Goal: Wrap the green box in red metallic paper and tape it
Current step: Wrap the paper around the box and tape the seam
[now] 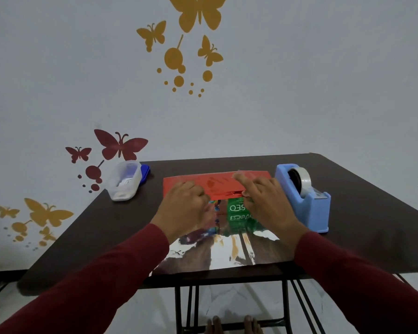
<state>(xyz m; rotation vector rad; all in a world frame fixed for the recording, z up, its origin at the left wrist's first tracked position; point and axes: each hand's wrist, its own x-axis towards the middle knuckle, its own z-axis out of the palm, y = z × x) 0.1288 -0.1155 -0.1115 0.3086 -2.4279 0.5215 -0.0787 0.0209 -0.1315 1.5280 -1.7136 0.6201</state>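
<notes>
On a dark table (348,208), red paper (217,183) folded over the green box (237,207) at centre, silver side up toward the near edge; left hand (182,208) curled on the fold, right hand (266,198) pressing it with extended forefinger, box between them; tape dispenser (304,196) right.

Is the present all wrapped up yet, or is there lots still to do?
Not yet. Done: the far flap of red paper is folded over the green box. In hand: the left hand and right hand hold that flap down on the box. Left: the near part of the sheet lies flat, silver side up, the box front shows, and no tape from the blue dispenser is visible on it.
</notes>
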